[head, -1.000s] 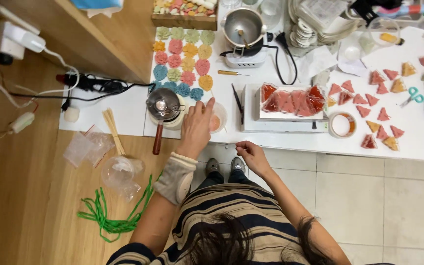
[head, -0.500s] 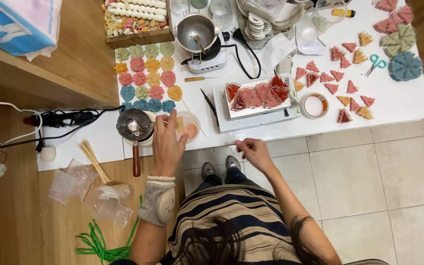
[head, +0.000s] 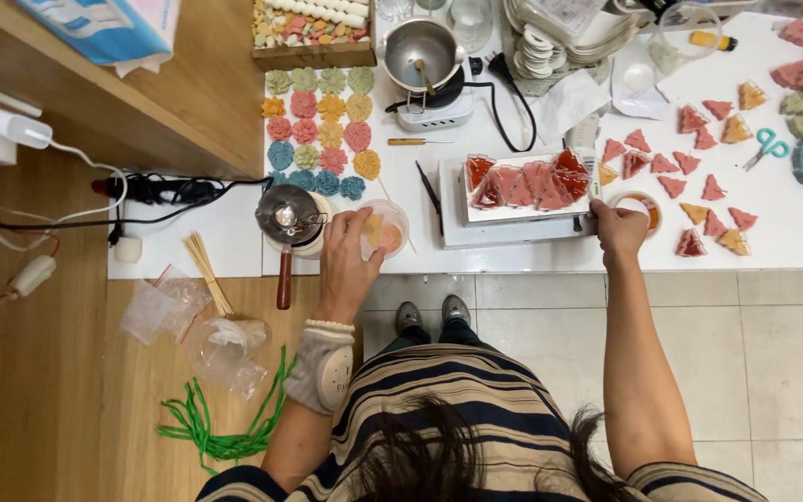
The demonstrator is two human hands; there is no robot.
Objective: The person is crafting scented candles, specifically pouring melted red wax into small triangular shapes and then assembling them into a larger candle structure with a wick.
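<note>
The small clear cup (head: 385,228) stands on the white counter (head: 792,232), at its near edge, and serves here as the landmark. The left hand (head: 348,251) lies against the cup's left side, fingers curled around its wall so that it holds the cup; orange and pink pieces show through the plastic. Just left of the cup sits a small metal pot (head: 288,216) with a wooden handle pointing toward the person. Beyond the cup, further from the person, rows of flower-shaped pieces (head: 322,130) in green, pink, orange and blue lie flat on the counter, and behind those a steel melting pot (head: 420,48) rests on a white base. To the right of the cup stands a white tray (head: 513,228) filled with red and pink triangular moulds (head: 527,181). The right hand (head: 618,228) is at the tray's right end, well apart from the cup, fingers closed on the tray's corner. Just beyond that hand is a small round container (head: 641,203). Loose triangular pieces (head: 699,191) lie scattered further right. Left of the cup, off the counter, wooden sticks (head: 206,270) lie on the wooden floor.
</note>
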